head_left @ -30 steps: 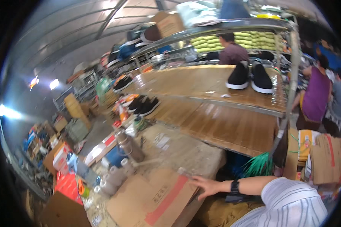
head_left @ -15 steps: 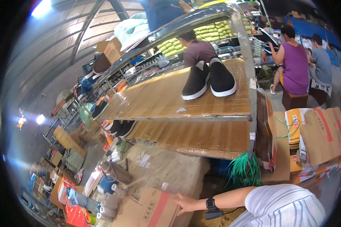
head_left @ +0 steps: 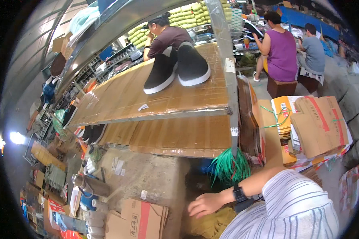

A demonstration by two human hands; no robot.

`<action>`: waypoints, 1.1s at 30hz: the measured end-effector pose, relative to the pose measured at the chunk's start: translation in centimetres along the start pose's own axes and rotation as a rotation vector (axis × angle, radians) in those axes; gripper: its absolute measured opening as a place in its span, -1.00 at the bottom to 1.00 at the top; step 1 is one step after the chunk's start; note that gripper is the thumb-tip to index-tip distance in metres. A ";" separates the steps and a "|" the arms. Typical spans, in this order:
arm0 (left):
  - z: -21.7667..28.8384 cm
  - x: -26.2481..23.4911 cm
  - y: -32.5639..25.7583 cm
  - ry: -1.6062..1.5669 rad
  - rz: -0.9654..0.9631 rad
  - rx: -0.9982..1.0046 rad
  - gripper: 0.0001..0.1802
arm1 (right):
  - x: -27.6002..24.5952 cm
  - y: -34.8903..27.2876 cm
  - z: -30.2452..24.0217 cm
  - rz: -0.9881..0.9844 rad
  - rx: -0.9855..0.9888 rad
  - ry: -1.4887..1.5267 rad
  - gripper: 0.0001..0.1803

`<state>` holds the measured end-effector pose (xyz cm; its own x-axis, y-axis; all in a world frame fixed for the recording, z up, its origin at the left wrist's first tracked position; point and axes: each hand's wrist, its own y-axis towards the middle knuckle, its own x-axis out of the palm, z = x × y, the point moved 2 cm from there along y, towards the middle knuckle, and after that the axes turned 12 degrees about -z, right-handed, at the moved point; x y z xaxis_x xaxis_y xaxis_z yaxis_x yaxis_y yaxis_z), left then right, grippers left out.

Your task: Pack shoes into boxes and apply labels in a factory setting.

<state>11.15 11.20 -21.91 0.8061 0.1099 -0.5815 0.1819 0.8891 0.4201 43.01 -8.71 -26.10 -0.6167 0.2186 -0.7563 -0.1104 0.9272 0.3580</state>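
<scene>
My right hand (head_left: 205, 205) reaches in from the right, past a striped sleeve and a black wrist device (head_left: 240, 195). Its fingers are loosely bent and a little apart, with nothing between them. Below it lies mustard-coloured cloth (head_left: 213, 222). To its left, a gap away, a stack of flattened cardboard boxes (head_left: 157, 217) with a red stripe lies on the worktop (head_left: 147, 171). My left hand is out of view.
A shelf (head_left: 119, 95) carries black slip-on shoes (head_left: 192, 65). Green ties (head_left: 230, 165) hang from its post. Bundled cartons (head_left: 315, 127) are stacked at right. White thread cones (head_left: 95, 219) and a metal flask (head_left: 93, 185) stand at left. Other people (head_left: 282, 55) sit beyond.
My right hand has let go of the cardboard stack's edge and drawn away from it to the right. The whole view has shifted, so the shelf and shoes appear further left.
</scene>
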 end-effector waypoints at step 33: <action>8.7 5.0 -1.6 -0.411 -0.335 0.364 -0.66 | -29.9 -34.0 -1.2 0.308 0.890 -0.881 -0.92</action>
<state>19.85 6.43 -19.43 0.8095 -0.3910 -0.4380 0.5823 0.6301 0.5136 64.25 -47.13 -14.99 0.2338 0.2688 -0.9344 0.7084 0.6112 0.3531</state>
